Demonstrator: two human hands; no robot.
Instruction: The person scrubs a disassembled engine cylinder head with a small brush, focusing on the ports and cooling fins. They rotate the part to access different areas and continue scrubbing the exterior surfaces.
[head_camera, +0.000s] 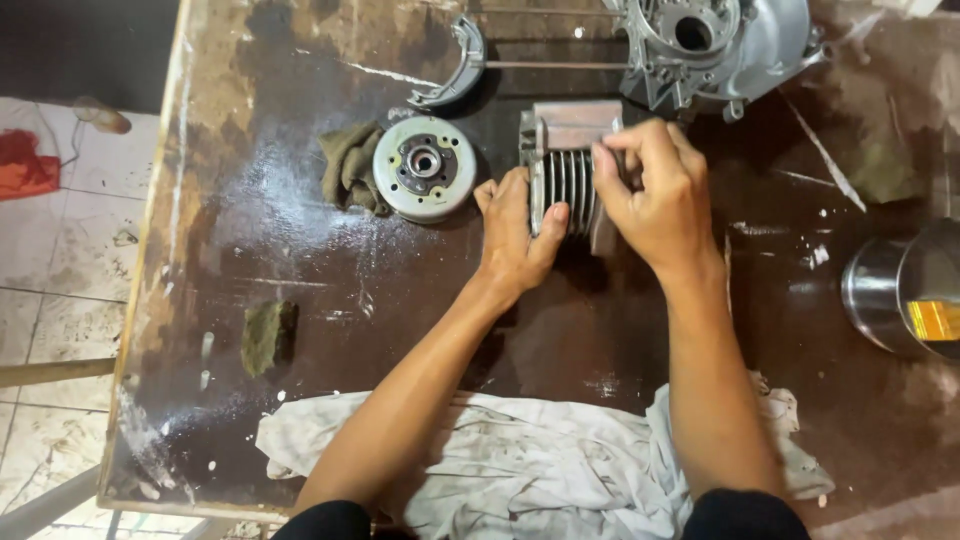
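Worn, greasy dark-brown workbench (300, 250) with pale chipped edges, over grimy white floor tiles (50, 260) at left.

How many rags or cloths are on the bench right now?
3: a big white cloth at the near edge under the forearms, a dark rag beside the round flywheel, a small greenish scrap left.

Single head-worn view — steeply down, close over the workbench (300, 260).

A round metal can (885, 295) at the right edge bears a yellow-orange rectangular label (935, 320).
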